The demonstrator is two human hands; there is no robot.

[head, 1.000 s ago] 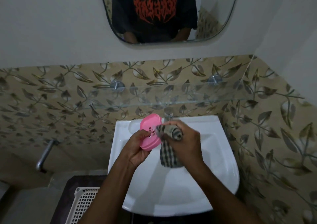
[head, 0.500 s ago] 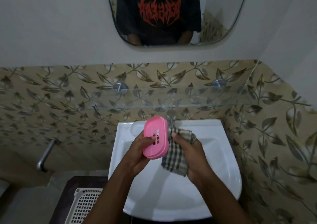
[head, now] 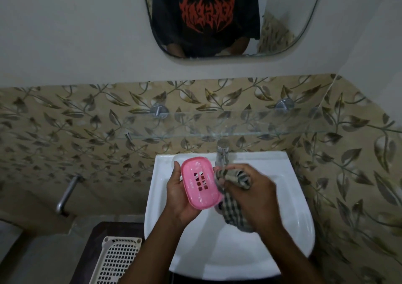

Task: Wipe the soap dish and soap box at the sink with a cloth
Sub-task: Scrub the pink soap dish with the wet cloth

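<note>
1. The left hand (head: 181,199) held the pink soap box (head: 200,182) over the white sink (head: 289,214), fingers curled round its far long edge and the palm under its near end.
2. The box's slotted face was turned up toward the camera, its length running from the back rim of the sink toward the person.
3. The right hand (head: 250,193) was closed round a bunched checked cloth (head: 233,207), fingers wrapped tight; the cloth's upper wad touched the box's right edge and its loose end hung down toward the bowl.
4. The tap (head: 222,153) stood just behind the cloth hand, near the knuckles, so there was little room at the back.
5. The glass shelf (head: 239,123) jutted out above the tap, well apart from the hands.
6. The front half of the bowl lay open below the forearms, and the sink's right side toward the leaf-patterned tile wall (head: 348,164) was free.
7. To the left, past the sink's edge, a cream perforated basket (head: 115,262) sat on a dark surface, and a metal bar (head: 65,196) stuck out from the wall.
8. Compared with half a second before, the box had tipped flatter, showing more of its slotted face, and the cloth hand had drawn in to the box's right edge, with the cloth bunched tighter under the fingers.
</note>
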